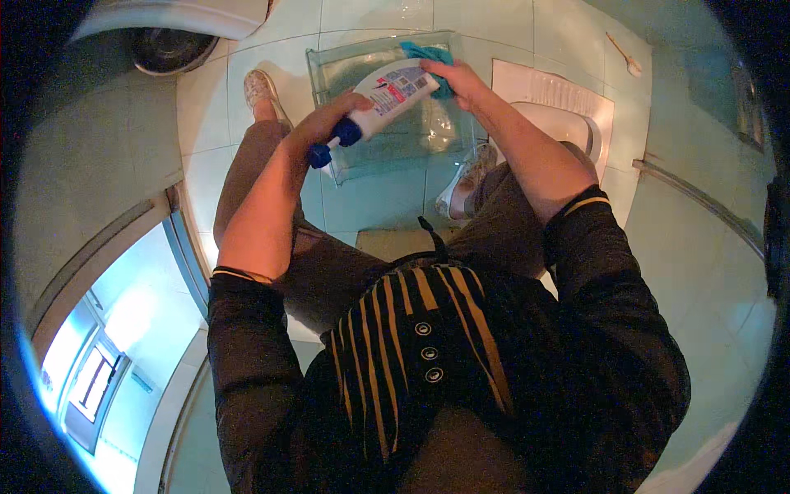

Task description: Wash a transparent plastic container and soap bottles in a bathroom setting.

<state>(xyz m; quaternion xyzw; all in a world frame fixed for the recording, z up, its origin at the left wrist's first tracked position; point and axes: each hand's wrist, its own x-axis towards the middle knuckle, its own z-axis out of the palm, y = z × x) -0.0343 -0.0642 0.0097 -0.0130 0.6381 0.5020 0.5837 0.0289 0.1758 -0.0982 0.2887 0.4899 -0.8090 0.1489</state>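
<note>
A white pump bottle [395, 92] with a blue pump head [333, 143] lies tilted between my hands, its printed label facing up and its pump pointing down to the left. My left hand [345, 111] grips it near the pump end. At the base end, my right hand [460, 83] presses a blue-green cloth [437, 55] against the bottle. Below them on the floor is a clear plastic bin [395, 167] with shiny wet-looking reflections inside; the bottle and my hands cover part of it.
A white squat toilet pan [549, 117] is set in the floor at right. A small brush [632, 65] lies beyond it. A dark round basin [173, 49] sits under a white fixture [179, 15] at upper left. A doorway [117, 333] opens at lower left.
</note>
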